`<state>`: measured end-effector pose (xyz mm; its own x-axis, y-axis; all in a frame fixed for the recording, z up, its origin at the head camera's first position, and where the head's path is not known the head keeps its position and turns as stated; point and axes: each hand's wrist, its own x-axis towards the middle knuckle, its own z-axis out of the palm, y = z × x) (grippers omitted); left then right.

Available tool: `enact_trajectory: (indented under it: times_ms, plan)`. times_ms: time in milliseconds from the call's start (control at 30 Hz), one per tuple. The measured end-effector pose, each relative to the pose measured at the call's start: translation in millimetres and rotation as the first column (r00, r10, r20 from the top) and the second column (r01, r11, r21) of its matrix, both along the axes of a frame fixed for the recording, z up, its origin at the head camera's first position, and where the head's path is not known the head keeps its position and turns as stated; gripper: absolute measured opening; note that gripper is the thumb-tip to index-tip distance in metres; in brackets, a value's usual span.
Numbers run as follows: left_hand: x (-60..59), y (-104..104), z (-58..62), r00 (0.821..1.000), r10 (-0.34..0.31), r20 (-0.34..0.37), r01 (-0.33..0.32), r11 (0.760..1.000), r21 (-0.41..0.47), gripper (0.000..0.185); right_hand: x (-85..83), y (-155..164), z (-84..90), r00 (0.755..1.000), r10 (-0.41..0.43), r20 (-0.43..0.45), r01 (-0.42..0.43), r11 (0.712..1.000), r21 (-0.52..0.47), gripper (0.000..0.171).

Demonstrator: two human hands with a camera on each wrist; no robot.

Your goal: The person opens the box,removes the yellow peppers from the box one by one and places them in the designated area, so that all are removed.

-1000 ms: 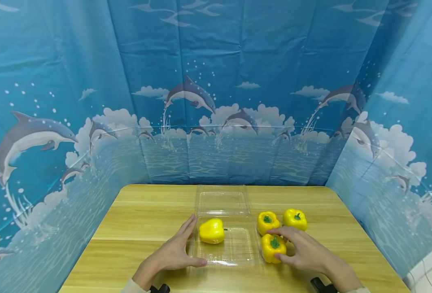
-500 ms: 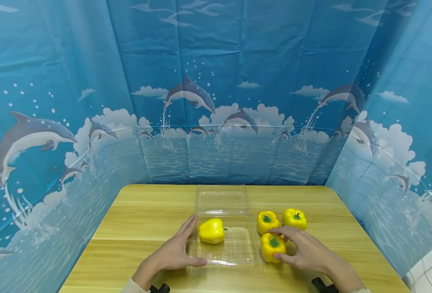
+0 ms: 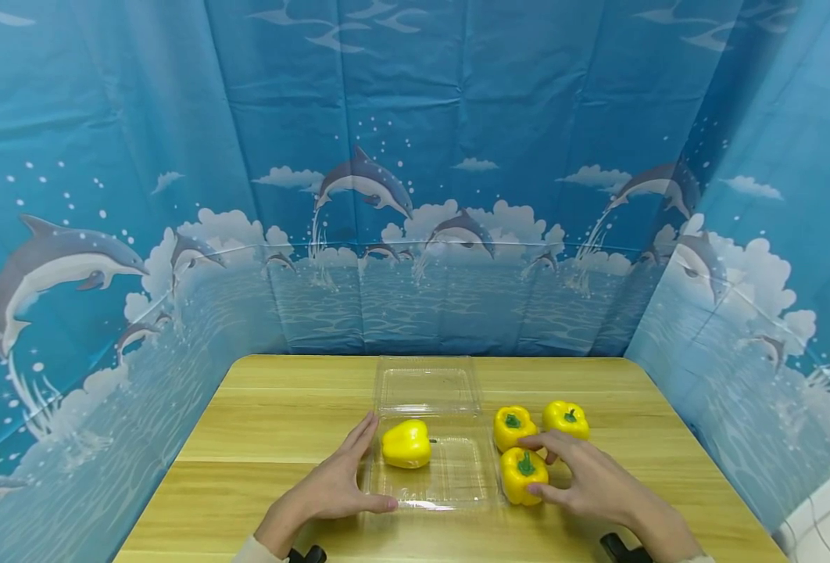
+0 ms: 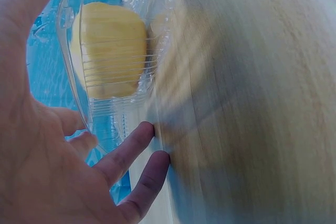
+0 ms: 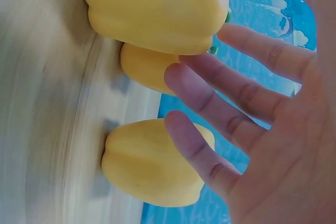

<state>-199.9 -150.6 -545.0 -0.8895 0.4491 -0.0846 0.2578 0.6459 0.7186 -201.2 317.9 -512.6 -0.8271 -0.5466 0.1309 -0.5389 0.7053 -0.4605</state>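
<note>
A clear plastic clamshell box (image 3: 460,500) lies unfolded on the table, its lid (image 3: 429,385) toward the back. One yellow bell pepper (image 3: 406,444) rests on its side in the base's left part. My left hand (image 3: 334,481) spans the box's left side, fingers fairly straight along the rim and thumb at the front edge. Right of the box, my right hand (image 3: 584,478) has thumb and index finger around the front yellow bell pepper (image 3: 524,477), which stands stem up. In the right wrist view, the other fingers (image 5: 194,85) stay spread beside this pepper (image 5: 157,9).
Two more yellow bell peppers stand behind the one at my right hand: one near pepper (image 3: 513,428) close to the box, another (image 3: 566,421) farther right. The wooden table (image 3: 267,407) ends at a blue dolphin-print curtain (image 3: 429,305) at the back and sides.
My right index fingertip has shifted very slightly to the right at the front pepper. My left hand, the box and the peppers stay in place.
</note>
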Motion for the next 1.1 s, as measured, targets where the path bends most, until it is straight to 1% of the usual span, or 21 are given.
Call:
enact_trajectory:
  times_ms: [133,233,533,633,833,1100]
  plan:
    - [0.0,-0.4,-0.8,1.000,0.001,-0.006,-0.001,1.000,-0.005,0.138,0.2,-0.7,2.4,1.000,-0.001,-0.003,0.001,1.000,-0.012,0.059]
    - [-0.2,-0.7,-1.3,1.000,0.000,-0.009,0.000,1.000,-0.005,0.138,0.1,-1.6,3.4,1.000,-0.004,-0.022,0.004,1.000,-0.023,0.057]
    - [-1.1,-1.0,-2.9,1.000,0.000,-0.008,0.000,1.000,-0.002,0.137,0.6,-7.3,3.3,0.988,-0.048,-0.147,0.042,0.998,-0.042,0.045]
    - [-1.3,-1.0,-3.5,1.000,0.000,-0.006,0.000,1.000,-0.002,0.137,1.9,-10.6,4.3,0.983,-0.058,-0.174,0.048,0.997,-0.061,0.043]
    - [-0.9,-1.0,-4.2,1.000,0.000,-0.014,-0.001,1.000,-0.012,0.139,3.4,-16.8,6.0,0.972,-0.076,-0.223,0.063,0.996,-0.064,0.042]
    - [-2.1,-1.2,-5.4,1.000,-0.003,-0.020,0.003,1.000,-0.019,0.138,3.2,-24.8,9.0,0.971,-0.093,-0.222,0.083,0.995,-0.054,0.040]
